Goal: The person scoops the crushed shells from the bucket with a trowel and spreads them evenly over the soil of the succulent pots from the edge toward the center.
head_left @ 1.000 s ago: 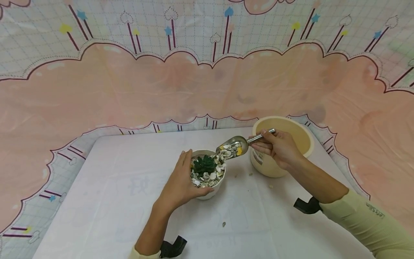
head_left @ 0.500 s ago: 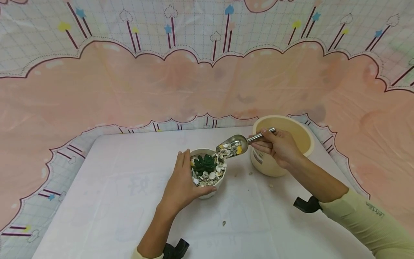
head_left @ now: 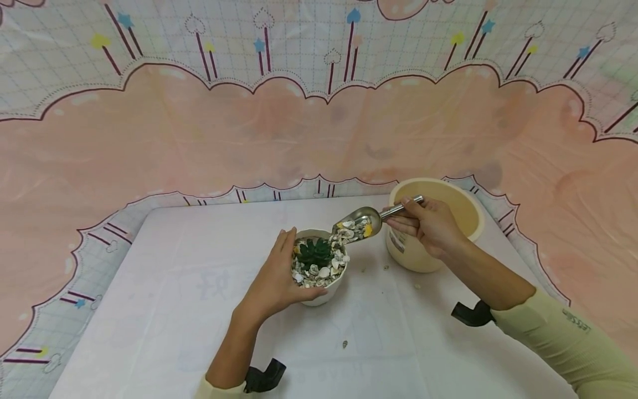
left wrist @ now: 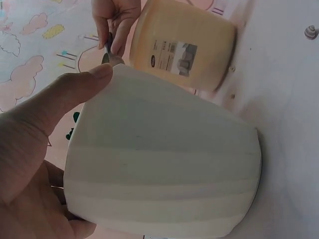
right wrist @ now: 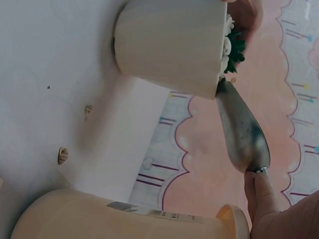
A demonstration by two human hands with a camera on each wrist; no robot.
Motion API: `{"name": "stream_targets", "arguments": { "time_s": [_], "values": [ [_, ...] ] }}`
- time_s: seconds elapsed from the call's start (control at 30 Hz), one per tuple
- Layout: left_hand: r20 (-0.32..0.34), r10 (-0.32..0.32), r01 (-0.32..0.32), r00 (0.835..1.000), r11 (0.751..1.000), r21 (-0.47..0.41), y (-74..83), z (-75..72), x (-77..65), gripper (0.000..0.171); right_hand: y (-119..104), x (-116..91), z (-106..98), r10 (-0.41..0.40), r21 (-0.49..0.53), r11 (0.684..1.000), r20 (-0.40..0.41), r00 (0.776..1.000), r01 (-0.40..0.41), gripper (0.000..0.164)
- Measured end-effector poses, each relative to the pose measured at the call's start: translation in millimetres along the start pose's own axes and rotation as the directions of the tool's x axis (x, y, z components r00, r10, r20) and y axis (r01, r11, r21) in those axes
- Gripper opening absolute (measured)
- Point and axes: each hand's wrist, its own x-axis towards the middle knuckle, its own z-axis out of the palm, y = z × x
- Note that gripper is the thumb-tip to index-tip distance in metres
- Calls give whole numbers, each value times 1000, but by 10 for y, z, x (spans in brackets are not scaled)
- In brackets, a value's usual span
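A white plant pot (head_left: 326,296) stands on the white table (head_left: 189,310), holding a green succulent (head_left: 315,252) ringed by small shells and stones (head_left: 324,272). My left hand (head_left: 276,285) grips the pot from the left, thumb along the near rim and fingers on the far side; the left wrist view shows the pot's ribbed wall (left wrist: 164,154). My right hand (head_left: 432,228) holds a metal scoop (head_left: 368,215) by its handle. The scoop is loaded with shells, and its tip rests at the pot's right rim, as the right wrist view of the scoop (right wrist: 244,132) also shows.
A cream bucket (head_left: 416,260) with a label stands behind and below my right hand. Several stray shells lie on the table, one shell (head_left: 345,344) near the front. A patterned peach cloth (head_left: 249,133) hangs behind the table.
My left hand and forearm have shifted slightly, with the pot leaning a touch to the left. The scoop and right hand have stayed nearly still, shells still in the scoop.
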Motion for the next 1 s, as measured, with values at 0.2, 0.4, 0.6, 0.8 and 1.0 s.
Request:
{"name": "stream_targets", "arguments": {
  "time_s": [0.2,0.4,0.6,0.8,1.0],
  "values": [
    [-34,-23,23,999,1000,13,48,25,-28,139,-3,8,6,-6,-9,1000,6,1000,6,19],
    [-102,-29,37,994,996,80,85,123,-45,139,-8,7,6,-6,-5,1000,12,1000,6,19],
    [-105,10,-4,994,998,56,57,118,-31,136,-6,6,3,3,3,1000,-1,1000,-3,19],
    [-17,12,-12,1000,1000,21,1,56,1,137,4,1,-3,2,-1,1000,-6,1000,-2,20],
    [0,16,-16,1000,1000,12,13,34,-5,138,10,5,-5,-6,-2,1000,-4,1000,6,20]
  ]
}}
